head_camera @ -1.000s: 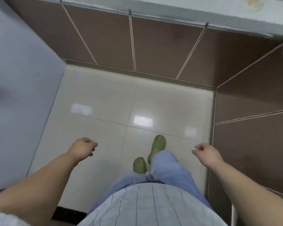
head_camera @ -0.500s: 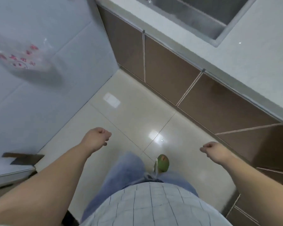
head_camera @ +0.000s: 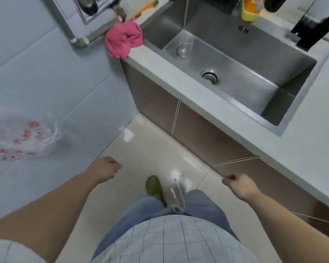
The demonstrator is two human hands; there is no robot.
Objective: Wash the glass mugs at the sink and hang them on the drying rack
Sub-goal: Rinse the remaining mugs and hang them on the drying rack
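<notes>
One glass mug (head_camera: 184, 46) lies in the sink (head_camera: 235, 54), well ahead of my fingers. Approach step, as I judge it: left hand (head_camera: 104, 168) and right hand (head_camera: 239, 185) hang loosely curled, holding nothing. Next, reach over the surface (head_camera: 198, 99) edge; open floor (head_camera: 150, 149) lies between.

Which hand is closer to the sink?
The right hand. It hangs beside the brown cabinet doors under the sink; the left hand hangs by the wall.
</notes>
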